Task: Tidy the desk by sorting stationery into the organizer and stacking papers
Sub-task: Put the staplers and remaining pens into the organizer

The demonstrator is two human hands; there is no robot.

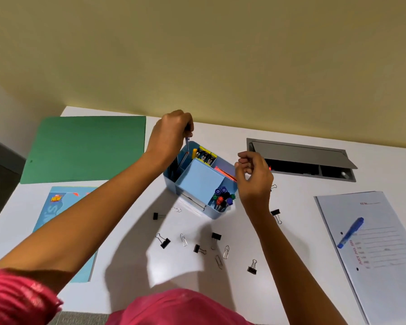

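organizer (170, 185): pale blue plastic box, partitioned
left hand (171, 134): clamped on pen (187, 146), over back-left slot
right hand (253, 177): curled, grip unclear
counter (305, 219): smooth white, black clips (165, 243) scattered

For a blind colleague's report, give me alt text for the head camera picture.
A person's left hand holds a pen upright, its tip inside a blue desk organizer; the right hand hovers beside it. Binder clips and paper clips lie scattered on the white desk in front.
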